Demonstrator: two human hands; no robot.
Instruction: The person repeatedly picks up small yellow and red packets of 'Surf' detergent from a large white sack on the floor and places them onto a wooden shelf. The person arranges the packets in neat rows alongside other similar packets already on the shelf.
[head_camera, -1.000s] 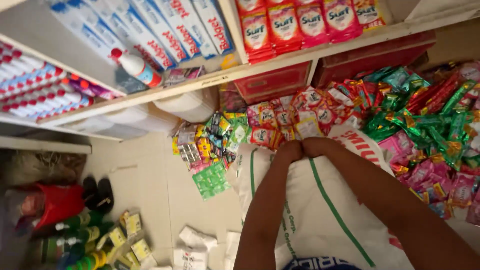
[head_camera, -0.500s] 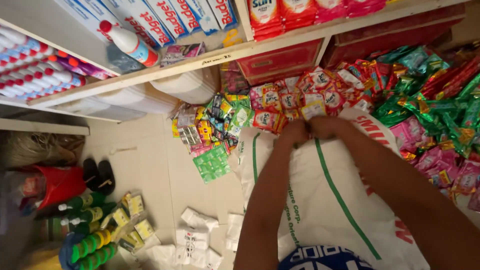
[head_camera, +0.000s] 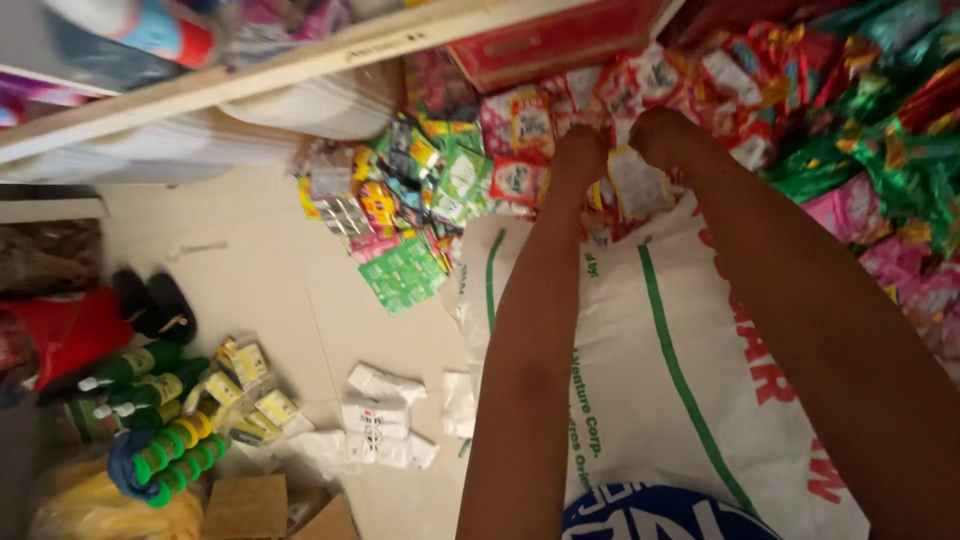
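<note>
Two hands up at the far end of the white sack (head_camera: 660, 370), that's the whole scene. Compared with a second ago my fists sit closer to the sachet heap and the mouth edge of the sack has been drawn out toward it, so I'd say the opening is getting pulled wide rather than filled yet.

Left hand (head_camera: 580, 150) and right hand (head_camera: 662, 135) are both curled tight, fingers closed on the sack's top edge, as far as I can tell. They're side by side, nearly touching.

The sack lies flat on the floor (head_camera: 260, 300), green stripes running along it, and I can't see anything inside it from here. Just beyond its mouth is the pile of sachets (head_camera: 520, 150), red, green and pink ones, touching the sack's edge. Left of the sack, a few small white packets (head_camera: 385, 415) lie near it. Further left of the sack stand green bottles (head_camera: 150, 385). A red box (head_camera: 555, 40) sits past the sack, under the shelf (head_camera: 250, 75).
</note>
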